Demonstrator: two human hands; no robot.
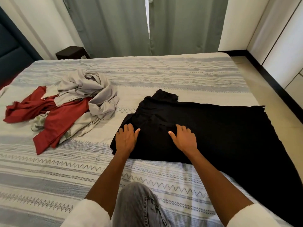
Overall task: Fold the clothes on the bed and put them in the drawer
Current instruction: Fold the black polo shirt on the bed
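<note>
Both hands flat, no grip taken: left hand [126, 139] and right hand [185, 138] pressing open-fingered on black garment [213, 128], spread over bed [147, 72] at right. Red top [62, 118] and grey clothes [88, 89] heaped to left.

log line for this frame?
left hand flat on black garment | right hand flat on it | red, grey clothes unfolded

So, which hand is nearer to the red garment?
Left. The left hand rests on the black cloth's left edge, beside the red garment; the right hand lies farther right.
</note>
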